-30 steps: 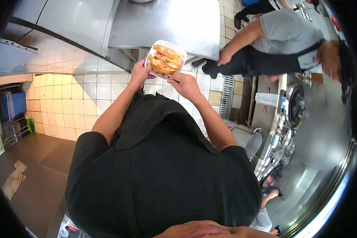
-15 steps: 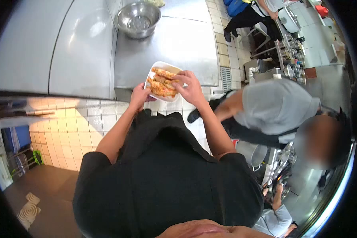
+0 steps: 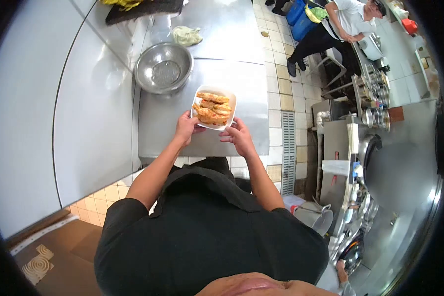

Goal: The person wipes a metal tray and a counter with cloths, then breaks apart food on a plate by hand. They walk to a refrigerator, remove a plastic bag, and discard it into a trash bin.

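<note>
A white square dish (image 3: 199, 92) with rounded corners is in front of me, above the near part of the steel counter. In it lie several pieces of browned, reddish-seasoned food (image 3: 214, 109), which look like fried chicken. My left hand (image 3: 185, 129) grips the lower left corner, thumb over the rim and fingers underneath. At the lower right corner, my right hand (image 3: 239, 137) has its fingers bent against the dish's edge. Part of the fingers of both hands is hidden by the dish.
A steel bowl (image 3: 142, 74) stands on the steel counter (image 3: 232, 74), with a pale cloth (image 3: 186, 35) behind it. Further back lies a black board (image 3: 148, 12). To the right are a floor drain (image 3: 288, 153), a standing person (image 3: 350, 19), a large pot (image 3: 314, 217) and cooking stations.
The dish and I have come over the counter. My right hand has gone from the food to the dish's lower right corner. The nearby co-worker at right has moved out of the aisle.
</note>
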The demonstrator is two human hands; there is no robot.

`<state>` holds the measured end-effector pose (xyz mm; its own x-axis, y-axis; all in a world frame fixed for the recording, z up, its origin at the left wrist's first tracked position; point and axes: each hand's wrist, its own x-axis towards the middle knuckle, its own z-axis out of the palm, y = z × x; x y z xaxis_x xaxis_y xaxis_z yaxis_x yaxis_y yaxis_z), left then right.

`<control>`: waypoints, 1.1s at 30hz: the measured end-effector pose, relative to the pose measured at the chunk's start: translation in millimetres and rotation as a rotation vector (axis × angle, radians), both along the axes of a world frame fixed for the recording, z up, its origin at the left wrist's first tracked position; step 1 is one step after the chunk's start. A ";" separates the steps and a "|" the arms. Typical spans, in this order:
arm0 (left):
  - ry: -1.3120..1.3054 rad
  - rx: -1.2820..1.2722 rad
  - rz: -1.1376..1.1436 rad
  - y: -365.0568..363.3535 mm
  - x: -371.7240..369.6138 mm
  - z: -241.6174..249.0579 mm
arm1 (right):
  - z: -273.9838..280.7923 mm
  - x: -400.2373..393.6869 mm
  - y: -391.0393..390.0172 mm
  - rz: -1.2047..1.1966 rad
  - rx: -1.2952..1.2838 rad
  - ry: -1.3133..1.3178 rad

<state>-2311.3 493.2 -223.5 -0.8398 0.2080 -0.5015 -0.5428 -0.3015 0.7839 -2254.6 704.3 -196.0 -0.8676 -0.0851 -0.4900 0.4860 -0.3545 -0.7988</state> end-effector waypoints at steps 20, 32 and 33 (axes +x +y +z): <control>-0.075 -0.192 -0.126 37.0 -102.0 -36.0 | -86.7 -325.2 84.8 -0.140 0.067 -0.042; -0.248 -0.362 0.385 -62.6 119.3 -44.2 | -118.1 -552.2 56.7 -0.256 -0.201 0.020; -0.241 -0.410 0.425 -67.2 130.6 -43.6 | -106.2 -560.4 52.3 -0.293 -0.190 0.012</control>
